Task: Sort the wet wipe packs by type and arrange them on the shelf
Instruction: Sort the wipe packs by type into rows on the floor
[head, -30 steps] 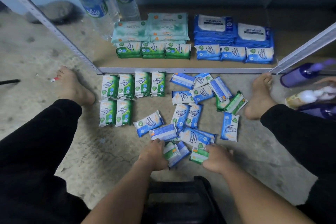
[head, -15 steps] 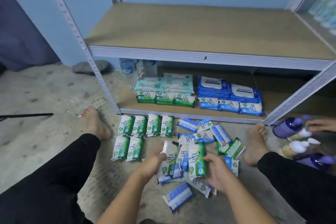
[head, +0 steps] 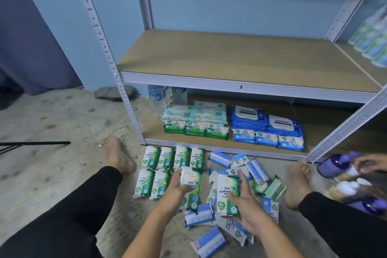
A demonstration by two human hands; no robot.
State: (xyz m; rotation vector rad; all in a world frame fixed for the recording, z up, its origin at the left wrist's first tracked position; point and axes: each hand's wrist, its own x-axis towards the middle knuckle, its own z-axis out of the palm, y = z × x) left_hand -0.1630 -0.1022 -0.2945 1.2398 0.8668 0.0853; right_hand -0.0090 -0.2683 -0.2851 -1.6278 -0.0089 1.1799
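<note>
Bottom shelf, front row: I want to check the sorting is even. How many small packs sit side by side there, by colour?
Green packs: 3
Blue packs: 3
Total: 6

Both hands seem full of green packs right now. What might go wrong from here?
The left hand grips one pine pack and the right hand a second pine pack, both above the loose blue packs; a slip could remix them. Two green packs by the right foot might be overlooked or kicked.
</note>
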